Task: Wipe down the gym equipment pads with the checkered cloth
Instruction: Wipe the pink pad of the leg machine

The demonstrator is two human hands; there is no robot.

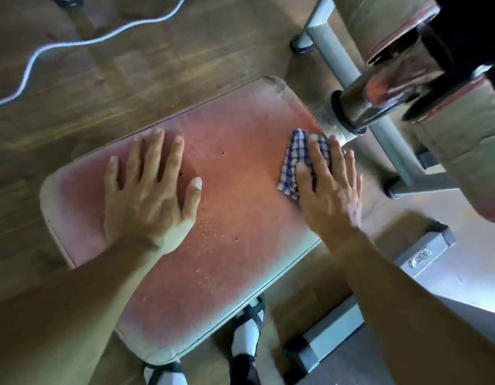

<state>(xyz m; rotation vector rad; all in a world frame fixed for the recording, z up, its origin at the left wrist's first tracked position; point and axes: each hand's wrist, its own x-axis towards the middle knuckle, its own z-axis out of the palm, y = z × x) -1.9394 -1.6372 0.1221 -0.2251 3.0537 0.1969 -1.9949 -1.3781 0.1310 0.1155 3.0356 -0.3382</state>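
A worn red seat pad [235, 168] with faded pale edges and small droplets on it fills the middle of the view. My left hand [150, 190] lies flat on its left part, fingers spread, holding nothing. My right hand [328, 187] presses flat on the blue-and-white checkered cloth [295, 159] at the pad's right edge; the cloth is bunched under the fingers and most of it is covered. A second red pad [393, 20] sits at the top right, partly hidden behind a chrome tube.
A chrome tube [371, 98] and grey metal frame post [338, 56] stand just beyond the cloth. Grey frame beams [424, 254] lie on the floor at the right. A white cable [74, 45] snakes over the wooden floor. My sandalled feet [246, 337] show below the pad.
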